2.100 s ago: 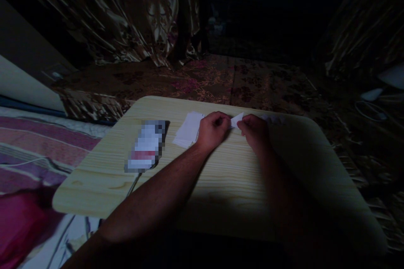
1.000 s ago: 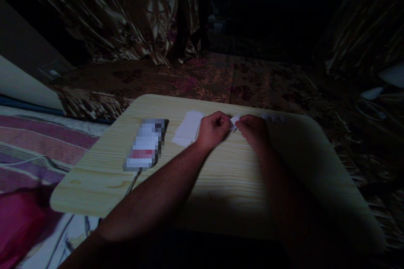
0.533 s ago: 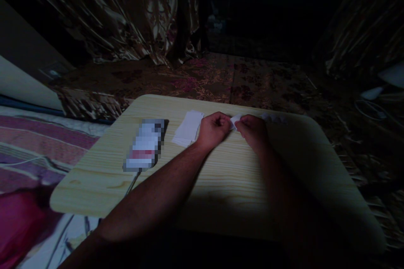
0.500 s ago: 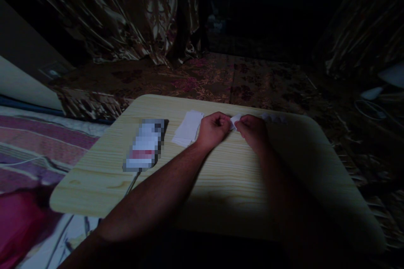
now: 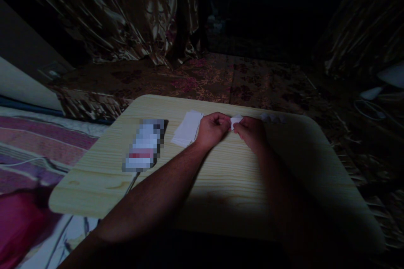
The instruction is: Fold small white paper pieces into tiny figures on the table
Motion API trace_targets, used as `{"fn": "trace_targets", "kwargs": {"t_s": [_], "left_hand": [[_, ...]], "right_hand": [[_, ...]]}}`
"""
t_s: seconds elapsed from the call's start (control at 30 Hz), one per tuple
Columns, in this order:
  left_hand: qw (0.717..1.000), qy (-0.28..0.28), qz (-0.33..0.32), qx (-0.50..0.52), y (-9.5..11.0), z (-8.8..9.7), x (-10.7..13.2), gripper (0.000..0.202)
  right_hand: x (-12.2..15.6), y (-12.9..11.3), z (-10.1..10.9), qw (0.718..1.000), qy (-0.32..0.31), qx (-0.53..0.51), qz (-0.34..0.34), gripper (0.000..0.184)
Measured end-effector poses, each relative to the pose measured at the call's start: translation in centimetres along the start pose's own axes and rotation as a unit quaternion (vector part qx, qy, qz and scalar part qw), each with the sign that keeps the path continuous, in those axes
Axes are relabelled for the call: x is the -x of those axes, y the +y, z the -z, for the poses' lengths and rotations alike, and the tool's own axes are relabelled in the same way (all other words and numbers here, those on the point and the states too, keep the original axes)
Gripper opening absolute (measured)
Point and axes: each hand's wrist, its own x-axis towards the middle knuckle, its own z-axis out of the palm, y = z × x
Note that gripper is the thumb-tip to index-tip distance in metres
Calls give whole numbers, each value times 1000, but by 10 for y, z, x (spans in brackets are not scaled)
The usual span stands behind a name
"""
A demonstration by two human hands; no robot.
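Between my fingertips, near the far edge of the table, is a small folded piece of white paper [image 5: 236, 122]. My left hand [image 5: 215, 129] pinches its left side, with thumb and fingers closed. On its right side, my right hand [image 5: 251, 131] grips the paper between thumb and fingers. A stack of white paper sheets [image 5: 187, 128] lies just left of my left hand. Beyond my right hand several small folded paper pieces [image 5: 273, 118] sit in a row, dim in the shadow.
A phone [image 5: 143, 145] with a blurred screen lies on the left of the wooden table [image 5: 85, 185], its cable running toward me. A striped bed cover [image 5: 41, 138] is at the left. Patterned curtains [image 5: 151, 12] hang behind, and a white lamp-like object [image 5: 372, 92] stands far right.
My right hand has shifted slightly left and its thumb has moved lower across the paper, showing more of its white face. The left hand stays nearly still.
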Motion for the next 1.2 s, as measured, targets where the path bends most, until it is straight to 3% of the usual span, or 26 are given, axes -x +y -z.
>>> {"fn": "trace_targets", "kwargs": {"t_s": [0.5,0.9,1.07,1.2], "left_hand": [[998,20,18,55,4,1,-3,29],[995,30,6,95,0,3,-7,31],[996,33,-5,83,-2,4,-9,29],[992,26,6,121,-2,2,-8,30]], "right_hand": [[-1,3,3,998,-12,44,40,29],[2,2,2,984,-115,-135,25,21],[0,5,-1,969,-135,-207,2,32],[-2,9,-4,973,-110,-204,-21,43]]}}
